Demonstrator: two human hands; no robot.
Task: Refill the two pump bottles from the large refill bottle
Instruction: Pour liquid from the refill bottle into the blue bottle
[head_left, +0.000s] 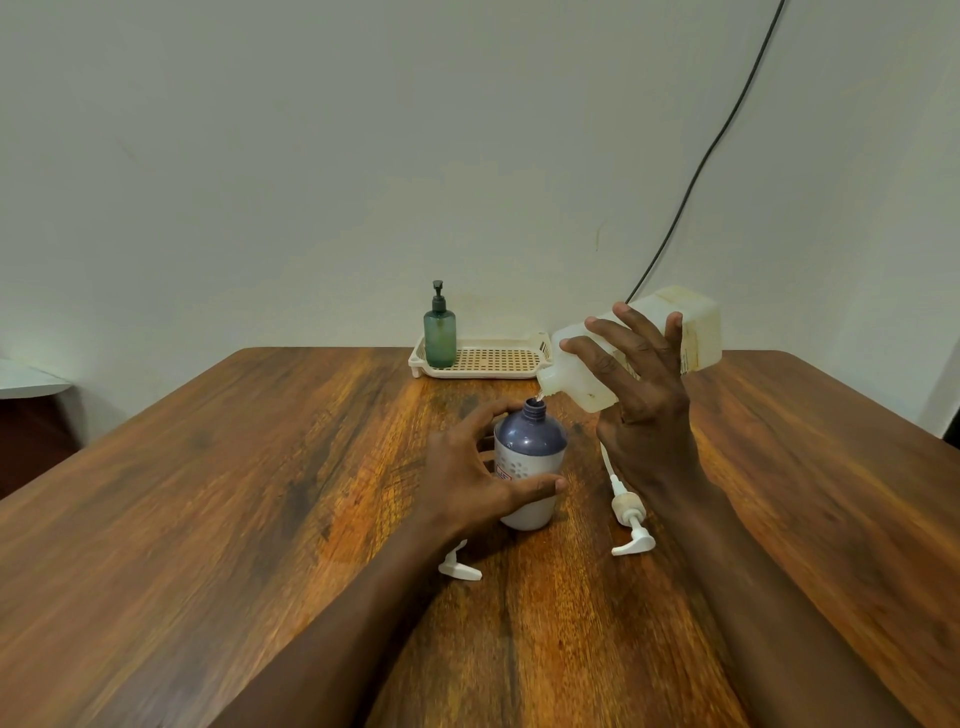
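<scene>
Wooden table (260, 493), dark-grained, and the pour is on. Just this side of the slate-blue-domed white plastic pump bottle (530, 457) lies a white pump head (460, 569), half hidden by the forearm. A second white pump with a beige collar (628, 519) lies to that bottle's right. The left hand (467, 478) wraps fingers and thumb round the bottle's white body, its neck open. The right hand (644, 395), fingers spread and clamped on the large translucent white refill bottle (696, 322), tips its mouth just above that neck; a thin trickle seems to run. Beyond, a green pump bottle (440, 338), black pump fitted, stands in a cream perforated tray (478, 373). One fill is under way, I'd say; whether the green one is done, I can't tell.
</scene>
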